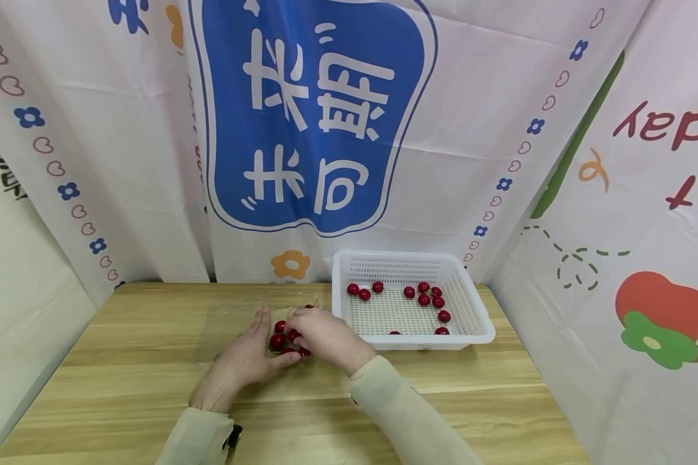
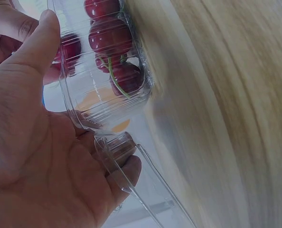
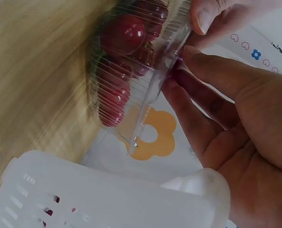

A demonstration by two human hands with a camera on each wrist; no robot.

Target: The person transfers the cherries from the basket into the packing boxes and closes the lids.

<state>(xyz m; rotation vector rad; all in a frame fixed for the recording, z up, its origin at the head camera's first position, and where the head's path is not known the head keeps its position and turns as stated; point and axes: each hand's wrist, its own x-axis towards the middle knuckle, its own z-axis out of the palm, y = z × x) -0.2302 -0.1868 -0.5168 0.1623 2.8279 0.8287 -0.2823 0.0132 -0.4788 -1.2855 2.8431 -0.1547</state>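
Observation:
A clear plastic clamshell box (image 2: 91, 111) with several dark red cherries (image 2: 110, 37) in it sits on the table, its lid (image 1: 223, 332) folded out to the left. My left hand (image 1: 241, 358) holds the box at its left side, thumb along the near wall and fingers by the hinge in the left wrist view. From the right, my right hand (image 1: 328, 339) reaches over the open top, its fingertips pinching a cherry (image 2: 70, 47) at the rim. A green stem (image 2: 115, 78) shows through the wall. My right hand covers part of the box in the head view.
Just right of the box stands a white plastic basket (image 1: 479, 336) with slotted walls, several cherries (image 1: 424, 299) spread over its floor. The wooden table (image 1: 302, 420) meets a printed cloth (image 1: 384, 206) behind the box and basket. More cloth (image 1: 558, 310) hangs at the right.

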